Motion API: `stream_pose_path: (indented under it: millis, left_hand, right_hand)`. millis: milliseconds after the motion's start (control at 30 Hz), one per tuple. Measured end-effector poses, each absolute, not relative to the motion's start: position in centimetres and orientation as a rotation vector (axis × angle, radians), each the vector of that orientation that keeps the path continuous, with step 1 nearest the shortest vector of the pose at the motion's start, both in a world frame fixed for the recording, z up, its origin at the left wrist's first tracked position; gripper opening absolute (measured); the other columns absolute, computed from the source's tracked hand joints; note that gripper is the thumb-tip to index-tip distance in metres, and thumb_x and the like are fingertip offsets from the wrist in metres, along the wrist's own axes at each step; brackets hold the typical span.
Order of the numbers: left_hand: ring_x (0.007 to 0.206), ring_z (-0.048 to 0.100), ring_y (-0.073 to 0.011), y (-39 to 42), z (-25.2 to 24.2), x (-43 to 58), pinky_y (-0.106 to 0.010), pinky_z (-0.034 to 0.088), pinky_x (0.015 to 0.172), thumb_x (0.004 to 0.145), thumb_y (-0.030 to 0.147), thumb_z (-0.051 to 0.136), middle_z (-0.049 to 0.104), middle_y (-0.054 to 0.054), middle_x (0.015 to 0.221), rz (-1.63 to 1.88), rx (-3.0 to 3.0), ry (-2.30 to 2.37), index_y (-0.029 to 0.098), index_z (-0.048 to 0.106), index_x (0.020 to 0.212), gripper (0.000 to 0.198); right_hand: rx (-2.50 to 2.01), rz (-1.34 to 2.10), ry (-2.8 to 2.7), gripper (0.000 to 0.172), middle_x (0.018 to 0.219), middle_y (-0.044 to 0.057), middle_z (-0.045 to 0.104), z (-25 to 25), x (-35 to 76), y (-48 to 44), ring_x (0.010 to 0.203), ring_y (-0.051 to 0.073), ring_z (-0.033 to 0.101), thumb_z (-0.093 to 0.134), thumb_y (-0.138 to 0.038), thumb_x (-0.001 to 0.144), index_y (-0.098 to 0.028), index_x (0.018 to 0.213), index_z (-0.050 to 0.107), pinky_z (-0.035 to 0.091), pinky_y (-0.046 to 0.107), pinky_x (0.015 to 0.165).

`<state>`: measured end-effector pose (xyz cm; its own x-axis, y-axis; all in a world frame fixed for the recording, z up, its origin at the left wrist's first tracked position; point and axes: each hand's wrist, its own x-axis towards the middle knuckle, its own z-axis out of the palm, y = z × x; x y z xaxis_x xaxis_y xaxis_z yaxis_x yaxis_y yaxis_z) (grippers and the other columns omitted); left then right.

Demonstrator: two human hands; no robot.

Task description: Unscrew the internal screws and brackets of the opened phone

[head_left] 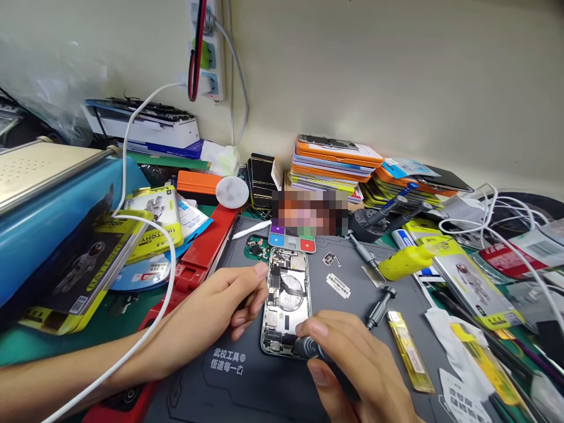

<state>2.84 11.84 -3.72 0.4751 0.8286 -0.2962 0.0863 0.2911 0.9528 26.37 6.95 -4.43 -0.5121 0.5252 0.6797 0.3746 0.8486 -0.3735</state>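
An opened phone point(286, 299) lies face down on a dark grey work mat point(339, 305), its inner parts showing. My left hand point(220, 311) rests against the phone's left edge, thumb up at the top corner and fingers curled by its side. My right hand point(352, 364) is closed around a dark screwdriver point(308, 348), whose tip sits at the phone's lower right corner.
On the mat lie a razor blade point(338, 285), a small metal part point(328, 258), another screwdriver point(379, 306) and a yellow lighter point(409, 351). A coloured screw tray point(291, 239) sits behind the phone. Stacked phone boxes point(330, 164), battery packs point(154, 220) and a white cable point(145, 329) crowd the sides.
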Motion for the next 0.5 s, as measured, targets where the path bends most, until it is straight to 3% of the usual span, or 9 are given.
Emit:
stream_pose_path:
  millis: [500]
  left_hand:
    - [0.058, 0.043, -0.0116, 11.7, -3.81, 3.07, -0.024, 0.036, 0.058, 0.108, 0.066, 0.044, 0.048, 0.003, 0.061, 0.553, 1.267, 0.993, 0.017, 0.055, 0.077, 0.059]
  right_hand:
    - [-0.691, 0.188, -2.163, 0.038, 0.118, 0.012, 0.059, -4.4, 26.28, 7.26, 0.112, 0.015, 0.059, 0.043, 0.003, 0.102, -0.004, 0.139, 0.048, 0.055, 0.027, 0.102]
